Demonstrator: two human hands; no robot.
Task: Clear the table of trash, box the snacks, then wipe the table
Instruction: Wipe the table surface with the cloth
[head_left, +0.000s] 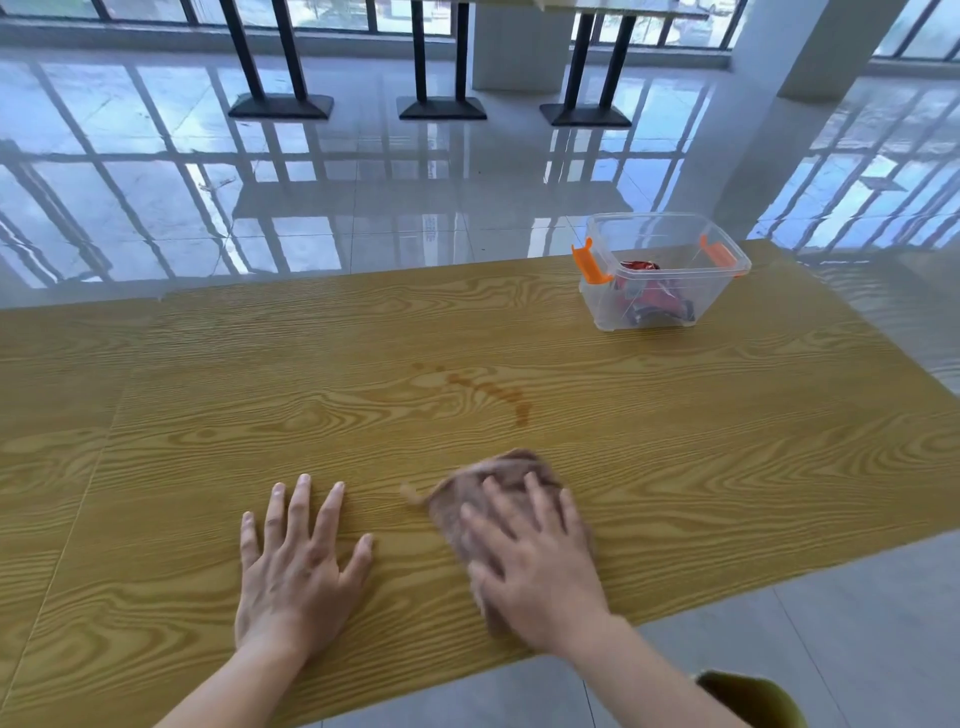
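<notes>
wood-grain table (208, 415) fills the room's near side. right hand (535, 566) presses flat, fingers spread, on the brown cloth (498, 483); left hand (296, 566) rests splayed, empty. snacks sit boxed far right (660, 275). best push firmly up through the stain (488, 389).

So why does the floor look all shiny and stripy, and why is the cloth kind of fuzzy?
In the head view, the glossy floor mirrors the bright windows and their bars, hence the stripes; the brown cloth under the right hand is smeared by motion blur, while the left hand, flat on the table, looks sharper; the wide lens also bends the table's edges.
</notes>
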